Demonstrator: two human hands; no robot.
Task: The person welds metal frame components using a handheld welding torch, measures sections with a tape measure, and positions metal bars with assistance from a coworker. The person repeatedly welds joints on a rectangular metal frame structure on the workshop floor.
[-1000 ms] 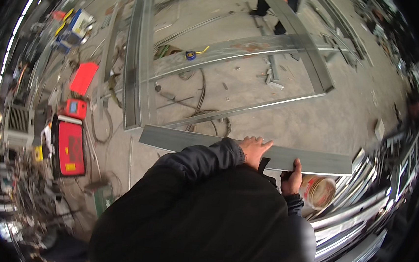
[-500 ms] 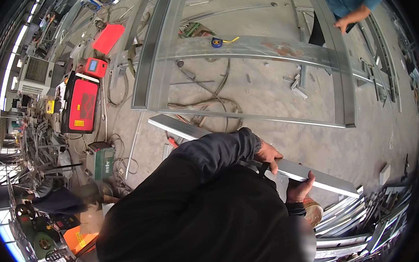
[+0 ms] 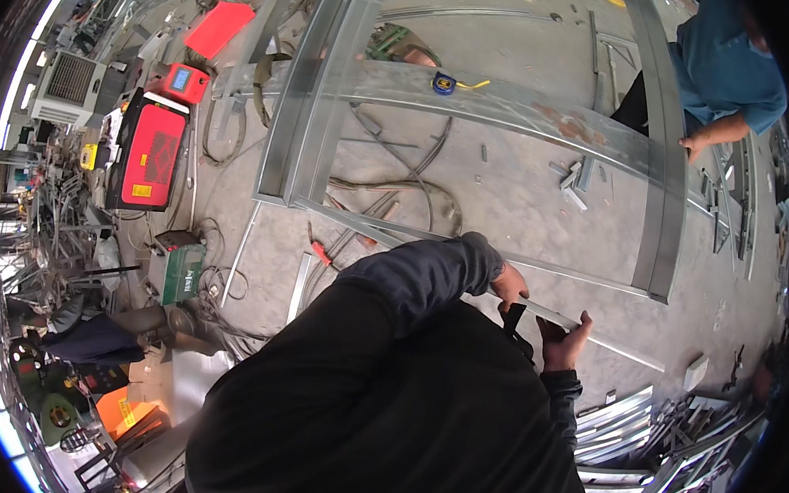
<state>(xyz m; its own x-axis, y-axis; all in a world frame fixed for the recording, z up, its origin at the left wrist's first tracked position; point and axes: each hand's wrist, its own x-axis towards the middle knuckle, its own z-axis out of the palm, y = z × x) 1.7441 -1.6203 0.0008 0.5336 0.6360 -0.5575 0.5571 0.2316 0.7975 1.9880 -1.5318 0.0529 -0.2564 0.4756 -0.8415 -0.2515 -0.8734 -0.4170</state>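
Observation:
My left hand (image 3: 508, 287) is closed round a long, straight grey metal profile (image 3: 623, 351). My right hand (image 3: 569, 340) grips the same profile a little farther right, thumb raised on its near side. It now shows as a thin strip, slanting down to the right; my left sleeve covers part of it. Just beyond it lies a large rectangular frame of galvanized metal (image 3: 664, 212), its near bar close to my left hand. A tape measure (image 3: 443, 84) with a short yellow end pulled out rests on the frame's crosspiece (image 3: 525, 116).
At the far right a person in a blue shirt (image 3: 728, 73) has a hand at the frame. A red machine (image 3: 153, 155) and a green box (image 3: 181, 271) stand at left. Cables (image 3: 433, 171) cross the floor. Metal offcuts (image 3: 621, 431) are piled at lower right.
The profile has turned from showing its broad face to nearly edge-on, held in both hands. My view has shifted and tilted. The other person's hand has moved along the frame's right side.

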